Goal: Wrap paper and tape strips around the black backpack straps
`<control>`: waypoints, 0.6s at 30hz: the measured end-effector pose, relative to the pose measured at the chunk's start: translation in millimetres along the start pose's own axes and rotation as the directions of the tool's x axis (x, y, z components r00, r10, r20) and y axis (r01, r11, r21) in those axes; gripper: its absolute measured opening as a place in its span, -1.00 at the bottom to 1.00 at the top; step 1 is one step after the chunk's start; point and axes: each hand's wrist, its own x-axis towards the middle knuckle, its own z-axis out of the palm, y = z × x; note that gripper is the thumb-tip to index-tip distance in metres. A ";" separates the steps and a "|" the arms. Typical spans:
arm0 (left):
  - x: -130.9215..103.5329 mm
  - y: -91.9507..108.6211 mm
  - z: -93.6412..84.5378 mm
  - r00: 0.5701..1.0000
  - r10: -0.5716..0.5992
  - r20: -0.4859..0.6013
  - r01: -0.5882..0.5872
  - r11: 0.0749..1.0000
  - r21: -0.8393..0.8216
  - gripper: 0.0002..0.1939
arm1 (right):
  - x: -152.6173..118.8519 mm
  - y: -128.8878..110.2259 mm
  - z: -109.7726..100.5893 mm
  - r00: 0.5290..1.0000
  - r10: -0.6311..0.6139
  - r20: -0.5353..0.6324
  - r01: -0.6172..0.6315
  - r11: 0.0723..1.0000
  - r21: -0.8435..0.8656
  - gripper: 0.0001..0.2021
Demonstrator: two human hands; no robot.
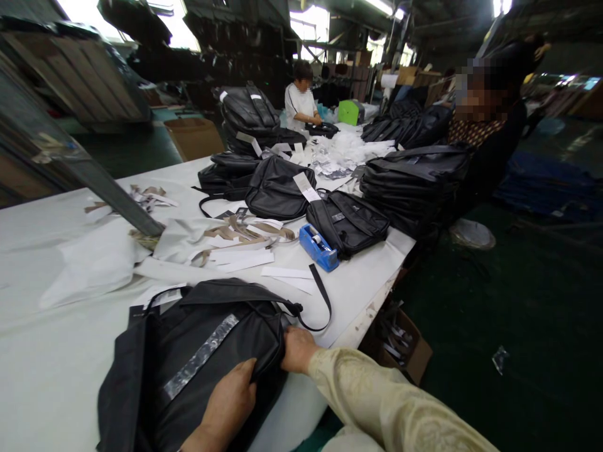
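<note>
A black backpack [202, 339] lies on the white-covered table with a clear plastic-wrapped strip across it and its straps loose. My left hand [230, 402] is on the near edge of the backpack, thumb on top, the other fingers hidden by the bag. My right hand [298, 349] grips the backpack's right side, its fingertips out of sight behind the edge. A thin black strap [325, 301] curls on the table past my right hand.
A blue tape dispenser [319, 247], paper strips [242, 257] and more black bags [346, 220] lie farther back. A slanted metal post [103, 182] stands at left. Two people are around the table. An open carton [409, 351] sits below the right edge.
</note>
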 end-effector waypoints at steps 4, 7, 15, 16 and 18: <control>0.1 -1.6 3.1 1.000 -0.016 0.010 0.016 1.000 0.004 -0.50 | 0.8 -7.2 6.5 0.999 0.035 -0.041 -0.036 0.999 -0.028 -0.70; -0.8 -0.8 3.8 1.000 -0.021 0.006 0.021 1.000 0.004 -0.50 | 1.8 -6.2 9.6 0.998 0.042 -0.039 -0.043 0.999 -0.025 -0.72; -10.2 6.4 9.4 0.997 -0.059 -0.058 0.059 0.998 -0.003 -0.50 | -9.9 14.1 11.6 0.967 0.226 -0.115 -0.217 0.972 0.087 -0.77; -12.1 8.5 11.3 0.996 -0.061 -0.071 0.062 0.998 0.004 -0.49 | -11.6 15.9 12.7 0.951 0.283 -0.125 -0.266 0.954 0.140 -0.77; -16.0 12.6 16.4 0.993 -0.048 -0.111 0.051 0.998 0.023 -0.46 | -12.8 17.8 15.2 0.920 0.371 -0.122 -0.337 0.912 0.235 -0.78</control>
